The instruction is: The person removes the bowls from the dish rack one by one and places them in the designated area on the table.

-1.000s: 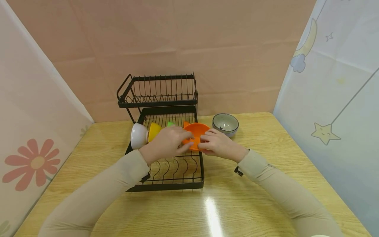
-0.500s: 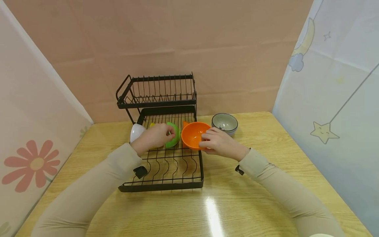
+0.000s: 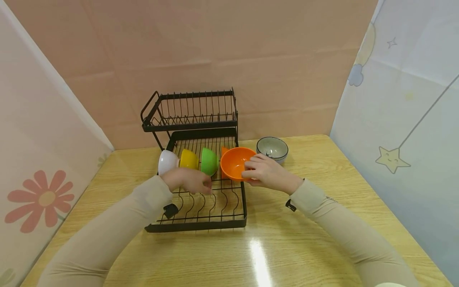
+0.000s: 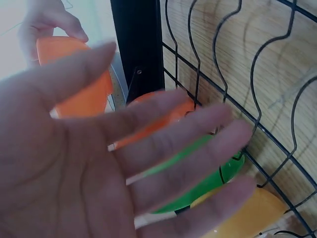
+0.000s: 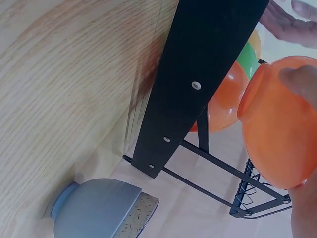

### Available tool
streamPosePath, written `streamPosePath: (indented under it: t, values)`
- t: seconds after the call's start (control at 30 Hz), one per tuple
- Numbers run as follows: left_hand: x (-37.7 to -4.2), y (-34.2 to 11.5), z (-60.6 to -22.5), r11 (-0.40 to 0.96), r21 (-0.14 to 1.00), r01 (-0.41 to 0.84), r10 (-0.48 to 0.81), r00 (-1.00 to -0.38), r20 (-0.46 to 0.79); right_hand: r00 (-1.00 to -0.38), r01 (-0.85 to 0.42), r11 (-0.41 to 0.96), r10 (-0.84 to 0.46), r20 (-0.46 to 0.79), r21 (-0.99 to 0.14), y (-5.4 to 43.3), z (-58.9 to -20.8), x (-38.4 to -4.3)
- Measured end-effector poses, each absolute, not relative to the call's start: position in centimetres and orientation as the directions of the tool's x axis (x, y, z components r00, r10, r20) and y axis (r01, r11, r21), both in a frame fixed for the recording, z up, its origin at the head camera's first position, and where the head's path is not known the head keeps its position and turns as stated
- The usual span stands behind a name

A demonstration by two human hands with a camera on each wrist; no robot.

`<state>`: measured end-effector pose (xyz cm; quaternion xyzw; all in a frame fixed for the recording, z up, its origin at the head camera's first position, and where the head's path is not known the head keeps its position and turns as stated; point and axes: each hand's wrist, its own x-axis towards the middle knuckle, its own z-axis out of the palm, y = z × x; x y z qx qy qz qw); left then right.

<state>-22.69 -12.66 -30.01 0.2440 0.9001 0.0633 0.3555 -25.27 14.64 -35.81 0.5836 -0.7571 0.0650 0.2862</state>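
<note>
Left hand (image 3: 188, 180), fingers straight; right hand (image 3: 267, 172) gripping, fingers curled

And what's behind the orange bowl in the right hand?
Behind the held bowl, a second orange bowl is in the dish rack. In the head view only slivers of it show; the held bowl covers the rest.

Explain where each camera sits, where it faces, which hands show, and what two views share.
Head: on the head, facing forward and down at the dish rack; left hand, right hand and sleeves show.
Left wrist: worn there, facing the left hand's palm and green bowl; both hands show.
Right wrist: worn there, facing the held orange bowl and rack's side; both hands show partly.
Both wrist views share that bowl.
</note>
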Motion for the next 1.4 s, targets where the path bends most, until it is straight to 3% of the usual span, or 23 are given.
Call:
streamPosePath:
  t: [0.17, 0.27, 0.87, 1.1, 1.27, 1.4]
  values:
    - [-22.4, -12.7, -30.2, 0.846, 0.338, 0.412, 0.524, -0.527, -0.669, -0.148, -0.924, 0.303, -0.846, 0.512, 0.233, 14.6, -35.9, -25.3]
    - [-22.2, -12.7, -30.4, 0.849, 0.346, 0.399, 0.518, -0.498, -0.696, -0.145, -0.927, 0.299, -0.844, 0.517, 0.228, 14.6, -35.9, -25.3]
    - [-21.9, -12.8, -30.7, 0.846, 0.345, 0.406, 0.521, -0.496, -0.695, -0.178, -0.91, 0.346, -0.822, 0.541, 0.227, 15.8, -35.6, -25.5]
    - [-21.9, -12.8, -30.7, 0.852, 0.324, 0.41, 0.508, -0.505, -0.698, -0.295, -0.88, 0.46, -0.723, 0.625, 0.117, 19.0, -33.8, -27.3]
    - [-21.8, -12.8, -30.7, 0.855, 0.32, 0.409, 0.504, -0.505, -0.701, -0.409, -0.796, 0.6, -0.628, 0.662, 0.077, 21.9, -32.8, -29.4]
    - [-21.8, -12.8, -30.6, 0.857, 0.326, 0.399, 0.502, -0.502, -0.704, -0.467, -0.728, 0.683, -0.562, 0.683, 0.065, 23.8, -33.0, -31.3]
